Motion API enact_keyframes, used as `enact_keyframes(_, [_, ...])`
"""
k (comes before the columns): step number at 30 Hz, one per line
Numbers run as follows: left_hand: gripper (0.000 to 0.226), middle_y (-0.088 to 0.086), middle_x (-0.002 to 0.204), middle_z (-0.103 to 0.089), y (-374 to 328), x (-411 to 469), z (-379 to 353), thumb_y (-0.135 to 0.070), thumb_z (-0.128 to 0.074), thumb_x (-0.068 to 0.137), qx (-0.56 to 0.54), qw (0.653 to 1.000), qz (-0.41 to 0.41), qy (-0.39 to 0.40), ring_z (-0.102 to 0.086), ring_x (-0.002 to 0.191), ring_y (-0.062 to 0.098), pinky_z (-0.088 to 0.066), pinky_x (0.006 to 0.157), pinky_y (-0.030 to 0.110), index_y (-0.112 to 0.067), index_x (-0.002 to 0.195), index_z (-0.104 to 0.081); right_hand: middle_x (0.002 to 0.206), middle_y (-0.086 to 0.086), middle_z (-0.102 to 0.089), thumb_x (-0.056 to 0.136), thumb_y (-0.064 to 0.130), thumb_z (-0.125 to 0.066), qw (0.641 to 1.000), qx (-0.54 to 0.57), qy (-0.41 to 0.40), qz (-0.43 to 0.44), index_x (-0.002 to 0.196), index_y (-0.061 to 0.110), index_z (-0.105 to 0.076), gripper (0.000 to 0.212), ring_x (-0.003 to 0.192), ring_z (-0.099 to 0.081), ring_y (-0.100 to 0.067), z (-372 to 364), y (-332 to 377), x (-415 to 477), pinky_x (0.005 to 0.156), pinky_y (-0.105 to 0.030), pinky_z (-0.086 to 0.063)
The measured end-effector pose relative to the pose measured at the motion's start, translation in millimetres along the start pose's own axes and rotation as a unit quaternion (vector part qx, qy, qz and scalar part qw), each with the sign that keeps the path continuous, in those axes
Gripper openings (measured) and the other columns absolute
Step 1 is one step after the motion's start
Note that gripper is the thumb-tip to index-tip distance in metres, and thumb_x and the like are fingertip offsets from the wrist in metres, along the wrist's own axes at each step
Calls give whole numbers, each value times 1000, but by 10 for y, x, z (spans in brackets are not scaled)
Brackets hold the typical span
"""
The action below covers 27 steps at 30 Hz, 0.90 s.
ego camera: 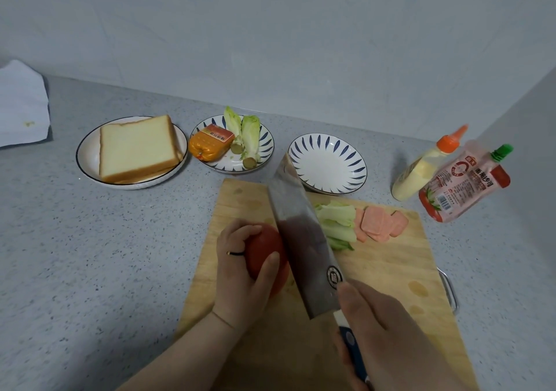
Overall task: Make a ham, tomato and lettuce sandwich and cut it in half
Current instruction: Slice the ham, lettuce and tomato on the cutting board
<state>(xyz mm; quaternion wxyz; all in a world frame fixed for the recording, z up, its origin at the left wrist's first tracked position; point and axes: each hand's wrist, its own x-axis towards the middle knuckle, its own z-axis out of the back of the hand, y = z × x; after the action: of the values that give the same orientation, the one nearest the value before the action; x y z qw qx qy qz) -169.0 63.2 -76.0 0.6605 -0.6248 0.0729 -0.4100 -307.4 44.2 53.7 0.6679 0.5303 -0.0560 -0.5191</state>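
A red tomato (262,247) lies on the wooden cutting board (391,270), and my left hand (240,273) grips it from the left with thumb and fingers curled round it. My right hand (382,342) holds the blue handle of a cleaver (301,234), whose broad blade stands against the tomato's right side. Cut lettuce pieces (337,222) and pink ham slices (379,222) lie at the board's far side. Two slices of bread (137,147) sit on a white plate (87,147).
A patterned plate (264,147) holds a wrapped ham sausage (210,142) and lettuce hearts (248,135). An empty patterned plate (328,165) stands behind the board. A mayonnaise bottle (421,171) and ketchup pouch (463,183) lean at the right wall. White paper (22,105) lies far left.
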Motion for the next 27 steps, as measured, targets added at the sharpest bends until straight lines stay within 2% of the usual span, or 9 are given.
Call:
enact_keyframes(3, [36, -5, 109, -40, 11, -3, -11, -36, -50, 71, 6, 1000, -1, 1, -40, 104, 7, -34, 83, 22, -19, 103, -43, 41, 13, -51, 90, 42, -26, 999, -29, -15, 10, 59, 48, -51, 40, 36, -46, 2, -17, -15, 16, 41, -11, -29])
enact_keyframes(7, [35, 0, 110, -40, 12, -9, -26, -36, -51, 72, 14, 1000, -9, 4, -40, 104, 8, -35, 83, 21, -22, 103, -45, 49, 3, -47, 95, 36, -25, 998, -33, -14, 47, 61, 31, -44, 39, 30, -44, -4, -61, 122, 140, 38, -14, -32])
enact_keyframes(10, [36, 4, 110, -41, 23, -2, -30, -35, -50, 73, 14, 1000, -11, 0, -40, 104, 8, -35, 83, 22, -16, 103, -44, 48, 4, -49, 96, 35, -26, 996, -47, -16, 75, 61, 31, -42, 39, 32, -46, -3, -91, 125, 200, 46, -17, -30])
enact_keyframes(14, [33, -2, 109, -41, 34, -6, -18, -35, -50, 73, 9, 1000, -16, 8, -40, 104, 8, -35, 82, 22, -22, 103, -45, 47, 24, -54, 94, 40, -28, 998, -32, -39, 47, 63, 35, -46, 36, 42, -51, 2, -88, -51, 110, 42, -12, -28])
enact_keyframes(16, [33, -4, 109, -40, 33, -2, -18, -36, -50, 72, 13, 1000, -17, 12, -41, 103, 9, -35, 83, 21, -24, 103, -45, 49, 28, -53, 94, 40, -29, 998, -16, -47, 37, 63, 35, -47, 36, 46, -51, 2, -93, -71, 100, 43, -12, -28])
enact_keyframes(19, [35, 3, 111, -41, 30, 9, -25, -36, -50, 72, 15, 1000, -7, 11, -43, 99, 16, -35, 83, 23, -20, 103, -44, 46, 20, -53, 96, 35, -27, 996, -40, -31, 72, 60, 30, -44, 40, 37, -48, 1, -125, 4, 220, 41, -12, -30])
enact_keyframes(21, [36, 5, 111, -41, 28, 10, -22, -35, -49, 72, 11, 1000, 0, 10, -43, 100, 15, -36, 84, 24, -18, 103, -43, 44, 16, -52, 96, 35, -26, 996, -39, -23, 77, 61, 30, -44, 40, 33, -47, 0, -135, 48, 255, 39, -12, -29])
enact_keyframes(24, [34, 4, 110, -40, 34, -2, -17, -35, -49, 72, 13, 1000, -13, 16, -42, 101, 13, -36, 84, 23, -21, 103, -45, 44, 19, -54, 95, 37, -27, 998, -23, -29, 56, 61, 31, -43, 38, 31, -46, -1, -119, -22, 168, 35, -11, -28])
enact_keyframes(27, [35, 2, 110, -40, 26, 5, -24, -35, -49, 72, 19, 1000, -12, 16, -43, 99, 16, -36, 84, 23, -18, 103, -46, 44, 14, -54, 96, 35, -26, 997, -23, -31, 66, 62, 31, -42, 38, 33, -47, 1, -132, -17, 210, 42, -12, -30])
